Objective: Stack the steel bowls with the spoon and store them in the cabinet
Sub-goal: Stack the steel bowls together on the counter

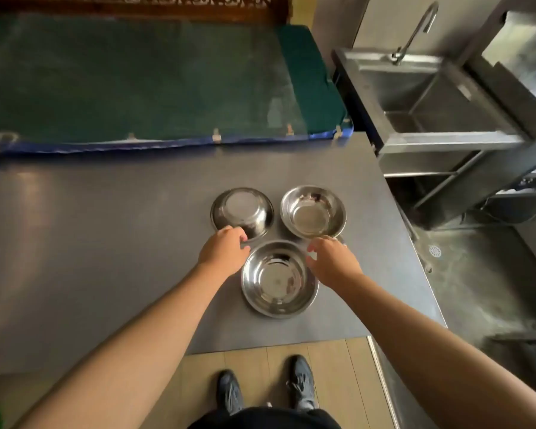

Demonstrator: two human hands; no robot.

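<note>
Three steel bowls sit close together on the grey steel table (106,243). The far left bowl (243,212) lies upside down. The far right bowl (312,211) and the near bowl (279,278) stand upright and hold nothing. My left hand (225,252) rests at the near rim of the upturned bowl, fingers curled on its edge. Between the near bowl and the far right bowl hovers my right hand (331,258), fingers spread, a small bit of metal showing beside its fingertips. No spoon or cabinet is clearly visible.
A green padded mat (136,82) with a blue edge lies beyond the table. A steel sink (421,97) with a curved tap (415,29) stands at the back right. A wet floor with a drain (435,251) is to the right. My shoes (263,388) are below.
</note>
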